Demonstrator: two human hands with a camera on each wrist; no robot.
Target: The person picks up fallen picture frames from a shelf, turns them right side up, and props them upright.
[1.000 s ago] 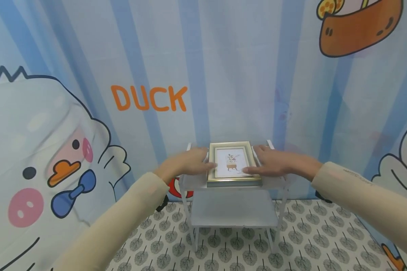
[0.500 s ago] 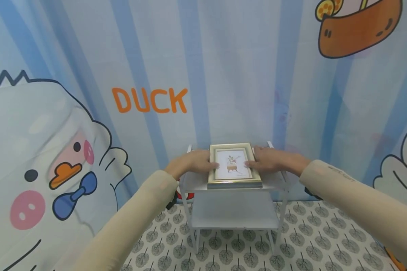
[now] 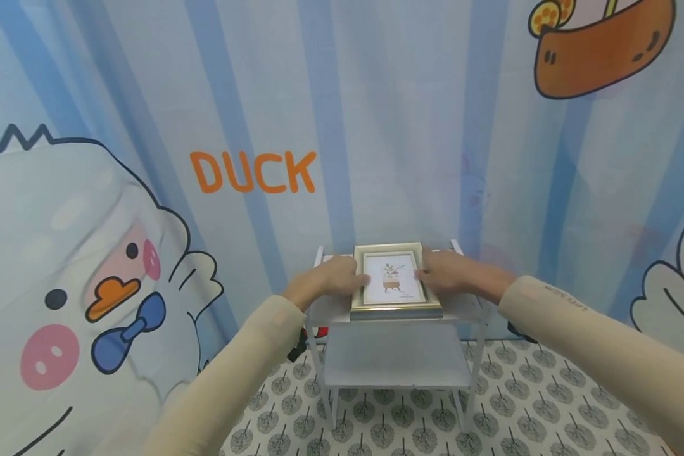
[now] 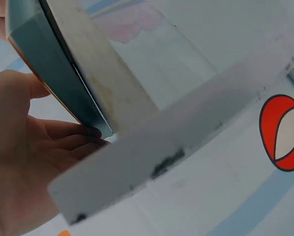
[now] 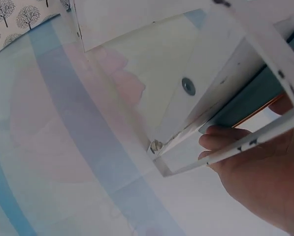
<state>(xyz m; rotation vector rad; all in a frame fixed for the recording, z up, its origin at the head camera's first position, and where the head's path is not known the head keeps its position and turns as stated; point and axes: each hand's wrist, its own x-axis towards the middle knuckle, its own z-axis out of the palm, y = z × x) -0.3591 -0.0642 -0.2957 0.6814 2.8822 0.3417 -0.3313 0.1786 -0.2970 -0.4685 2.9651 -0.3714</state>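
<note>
A gold-edged picture frame (image 3: 396,313) lies face up on the top of a small white rack, showing a drawing of a potted plant. My left hand (image 3: 337,275) grips its left side, thumb over the front border. On the opposite side, my right hand (image 3: 448,272) holds the border the same way. In the left wrist view, the left hand's fingers (image 4: 73,135) curl at the frame's blue-green side (image 4: 58,73), close over the rack's top board. The right wrist view has the right hand (image 5: 265,172) at the frame's side (image 5: 250,101), partly behind a white rack bar.
The white rack has a lower shelf (image 3: 396,361) and thin upright side bars (image 3: 318,256) at the back. Behind it hangs a striped blue curtain (image 3: 410,126) with cartoon ducks. Tree-patterned flooring (image 3: 399,437) lies under the rack.
The right thumb has drawn back from the picture to the frame's border, and both hands have closed more tightly on the sides. The frame stays on the rack; the view has tilted slightly.
</note>
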